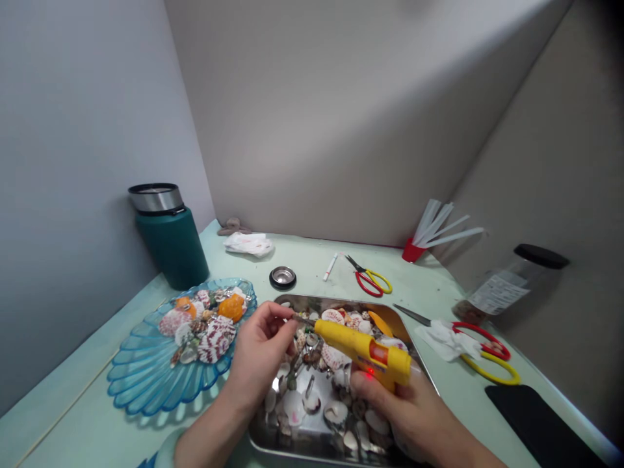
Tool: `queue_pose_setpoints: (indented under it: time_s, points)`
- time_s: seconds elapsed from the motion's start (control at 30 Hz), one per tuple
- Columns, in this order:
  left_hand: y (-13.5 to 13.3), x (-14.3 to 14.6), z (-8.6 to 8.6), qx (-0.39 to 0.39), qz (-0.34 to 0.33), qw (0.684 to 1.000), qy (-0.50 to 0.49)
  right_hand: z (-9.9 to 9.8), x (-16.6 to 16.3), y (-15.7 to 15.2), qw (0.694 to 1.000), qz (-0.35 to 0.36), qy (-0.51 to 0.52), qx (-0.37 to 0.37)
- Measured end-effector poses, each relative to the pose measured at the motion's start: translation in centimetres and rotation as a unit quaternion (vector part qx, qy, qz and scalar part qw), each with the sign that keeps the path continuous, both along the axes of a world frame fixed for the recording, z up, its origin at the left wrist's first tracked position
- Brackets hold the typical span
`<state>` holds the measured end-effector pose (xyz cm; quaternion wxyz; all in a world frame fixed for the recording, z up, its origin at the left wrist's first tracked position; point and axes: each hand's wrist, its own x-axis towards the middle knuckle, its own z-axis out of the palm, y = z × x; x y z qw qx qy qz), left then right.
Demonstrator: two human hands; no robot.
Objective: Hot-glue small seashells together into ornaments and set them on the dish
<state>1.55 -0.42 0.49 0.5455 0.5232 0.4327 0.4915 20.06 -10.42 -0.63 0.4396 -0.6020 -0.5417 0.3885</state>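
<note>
In my right hand [404, 403] is a yellow hot glue gun [361, 344], its red light lit and its nozzle pointing left. My left hand [266, 341] is closed in a pinch right at the nozzle tip; what the fingers hold is too small to make out. Both hands are above a metal tray [258, 442] strewn with seashells [294, 406]. To the left stands a blue scalloped glass dish [146, 370], with striped, white and orange shells [217, 339] grouped on its far part.
A green bottle [173, 247] stands back left, near its round lid [283, 277]. Small scissors [368, 276], a marker [330, 267] and a red cup of glue sticks [413, 250] sit behind the tray. Large scissors [487, 344], a tissue [443, 339], a jar [511, 286] and a phone [541, 422] lie right.
</note>
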Motion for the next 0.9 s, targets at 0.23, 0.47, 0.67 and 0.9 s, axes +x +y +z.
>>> queue_pose_setpoints:
  time_s: [0.23,0.47,0.67,0.9]
  points:
    - [0.0,0.0,0.2,-0.008,-0.003,1.0,-0.008,-0.1,0.2,0.0,0.999,0.003,-0.025,-0.048]
    - [-0.1,0.1,0.3,-0.002,0.002,1.0,-0.012,-0.1,0.1,0.0,0.999,-0.009,-0.037,-0.025]
    - [0.0,0.1,0.2,-0.004,0.002,0.999,-0.035,2.9,0.7,0.1,0.987,0.079,-0.136,0.023]
    - [-0.1,0.0,0.7,-0.008,0.002,0.999,-0.041,3.9,2.2,-1.5,0.887,0.1,-0.45,-0.041]
